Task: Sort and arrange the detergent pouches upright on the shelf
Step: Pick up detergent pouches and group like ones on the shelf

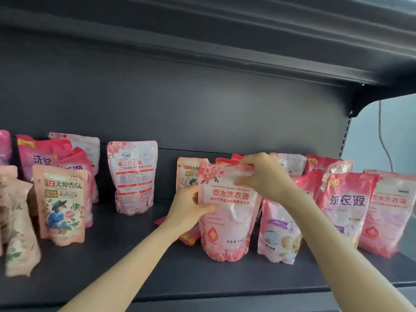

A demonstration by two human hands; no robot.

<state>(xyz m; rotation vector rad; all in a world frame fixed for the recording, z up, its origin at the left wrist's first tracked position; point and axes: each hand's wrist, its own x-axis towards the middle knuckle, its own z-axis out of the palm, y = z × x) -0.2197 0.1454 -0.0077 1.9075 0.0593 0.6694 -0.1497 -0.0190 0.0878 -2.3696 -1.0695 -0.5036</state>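
A pale pink floral detergent pouch [227, 219] stands upright at the middle of the dark shelf [135, 273]. My left hand [189, 208] grips its left edge, thumb on the front. My right hand [263, 174] pinches its top right corner. Another pouch of the same kind [132, 176] stands alone further back, its back label facing me. A peach pouch with a lady in a hat [62, 206] stands at the left. Behind the held pouch a peach pouch [188, 174] stands, partly hidden.
Several pink and red pouches crowd the right side, among them a purple-lettered one [347, 203] and a lavender one [279, 233]. More pouches cluster at the far left [15, 230]. A red pouch [189, 237] lies flat behind my left wrist. An upper shelf [247, 41] overhangs.
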